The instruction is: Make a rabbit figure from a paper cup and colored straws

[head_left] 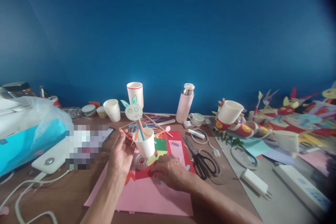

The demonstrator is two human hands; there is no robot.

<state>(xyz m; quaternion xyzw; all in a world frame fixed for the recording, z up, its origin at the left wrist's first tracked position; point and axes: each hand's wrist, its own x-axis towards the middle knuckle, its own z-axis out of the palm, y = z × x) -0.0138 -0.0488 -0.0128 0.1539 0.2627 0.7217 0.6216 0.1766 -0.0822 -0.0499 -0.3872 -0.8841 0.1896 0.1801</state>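
My left hand (123, 154) is closed on a white paper cup (145, 147), held tilted above the sheets. A paper rabbit head (133, 112) with green outlines stands up from the cup on blue and orange strips, and thin orange arms reach out at the sides. My right hand (170, 169) is low over the red paper (183, 145), its fingers curled and pressed together; whatever is under them is hidden. Just left of it lies a white tape roll (141, 161). A pink sheet (154, 199) lies beneath both hands.
Black-handled scissors (202, 161) lie right of the papers. Behind stand stacked paper cups (112, 109) and a pink thermos (185, 104). A power strip (301, 187) and charger (254, 182) lie at right, near several decorated cups (241, 128). A white power bank (49, 159) with cables is at left.
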